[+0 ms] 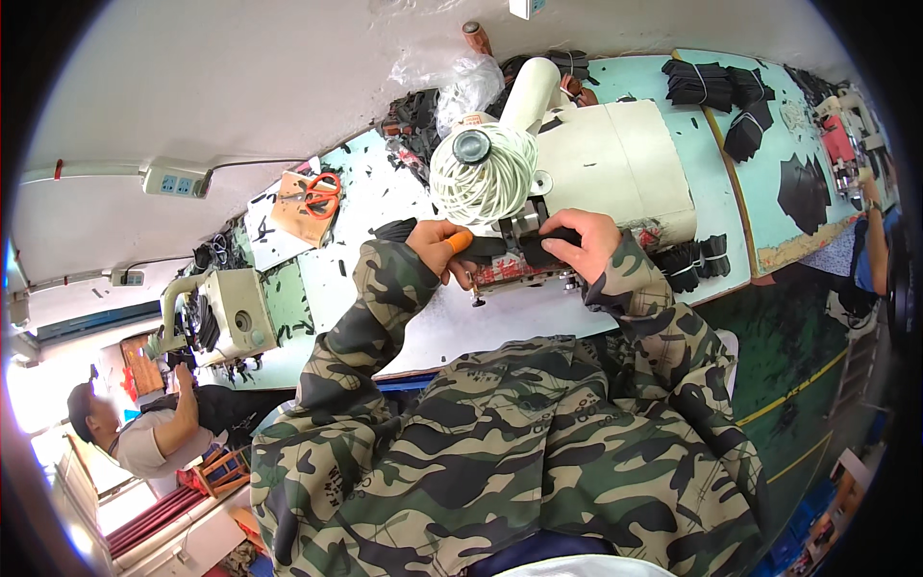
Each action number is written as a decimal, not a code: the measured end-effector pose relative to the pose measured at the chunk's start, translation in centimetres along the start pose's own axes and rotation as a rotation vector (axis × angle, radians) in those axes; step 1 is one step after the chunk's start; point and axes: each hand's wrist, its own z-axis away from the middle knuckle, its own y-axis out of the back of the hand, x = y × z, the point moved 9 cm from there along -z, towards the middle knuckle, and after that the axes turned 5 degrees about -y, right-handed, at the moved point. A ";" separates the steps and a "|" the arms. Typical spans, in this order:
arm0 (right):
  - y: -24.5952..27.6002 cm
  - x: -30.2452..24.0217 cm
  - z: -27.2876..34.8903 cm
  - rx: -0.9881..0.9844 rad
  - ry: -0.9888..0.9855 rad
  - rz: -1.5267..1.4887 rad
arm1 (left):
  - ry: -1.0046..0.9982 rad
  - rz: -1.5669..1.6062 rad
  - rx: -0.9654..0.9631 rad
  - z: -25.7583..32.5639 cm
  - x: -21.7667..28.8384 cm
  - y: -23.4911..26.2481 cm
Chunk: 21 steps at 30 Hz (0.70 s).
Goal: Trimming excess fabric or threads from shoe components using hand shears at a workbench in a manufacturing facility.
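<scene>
1. Camouflage sleeves of soft printed cloth rise from the lower edge toward the counter [385,202], a smooth pale sheet
2. The left hand [437,245], an orange cap on one fingertip, closes its grip on a flat black fabric strip [490,247]
3. The right hand [582,240] pinches the same strip beside the needle
4. Behind stands the cream, boxy sewing machine [615,163], its wheel wrapped in coiled white cord [486,178]
5. Orange-handled scissors [322,195] lie farther left

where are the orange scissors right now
In the head view, the orange scissors lie upper left on a brown board, left of the left hand.
</scene>
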 end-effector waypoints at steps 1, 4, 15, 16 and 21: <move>-0.1 0.0 0.1 -0.030 -0.006 -0.041 | -0.003 -0.050 0.037 0.2 0.3 0.1; -0.5 -0.1 -0.2 -0.088 0.029 -0.088 | 0.010 -0.053 0.111 0.5 1.1 -0.6; -0.1 -0.5 -0.3 -0.053 0.032 -0.003 | -0.033 0.072 0.057 -0.3 0.0 -1.0; -0.5 -0.4 -0.3 -0.117 -0.004 -0.036 | -0.026 0.062 0.076 -0.4 0.1 -1.1; -1.3 -0.8 -0.9 -0.043 0.114 -0.033 | -0.018 -0.068 0.118 -0.4 0.9 -2.4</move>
